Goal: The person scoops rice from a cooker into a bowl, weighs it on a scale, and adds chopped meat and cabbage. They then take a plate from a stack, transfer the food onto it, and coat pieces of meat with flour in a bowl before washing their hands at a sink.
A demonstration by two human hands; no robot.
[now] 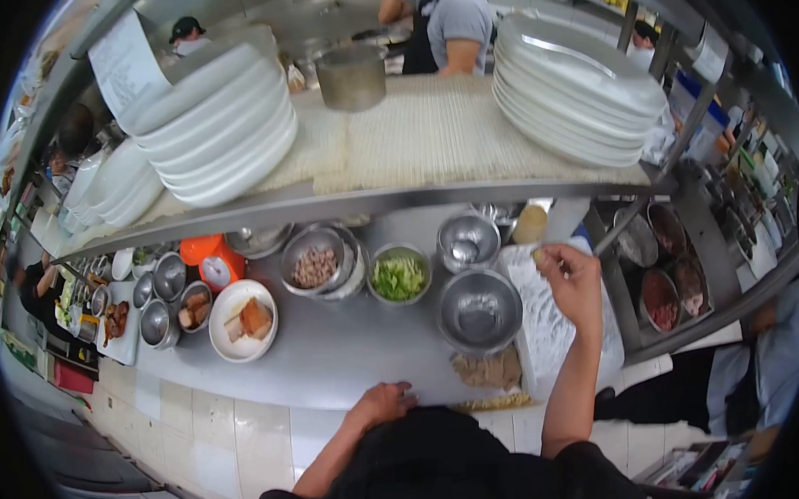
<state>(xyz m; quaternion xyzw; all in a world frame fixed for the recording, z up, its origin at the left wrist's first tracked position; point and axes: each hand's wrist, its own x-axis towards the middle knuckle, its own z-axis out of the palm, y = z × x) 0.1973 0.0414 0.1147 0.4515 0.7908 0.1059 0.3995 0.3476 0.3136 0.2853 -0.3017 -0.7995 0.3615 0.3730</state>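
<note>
White bowl (230,299) w/ meat pcs (254,318) on L; L hand (384,404) at counter (324,369) edge, fingers curled, can't tell if gripping; metal bowl (399,249) w/ chopped greens (399,280) beyond; R hand (570,280) pinching small greenish bit (538,256), over white slab (539,337)

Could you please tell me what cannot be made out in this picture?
In the head view:
Greenish bit at the right hand: too small to identify.
Left hand: palm hidden by its back.
Paper: writing too small to read.
Co-worker: head cut off by the top edge.
</note>
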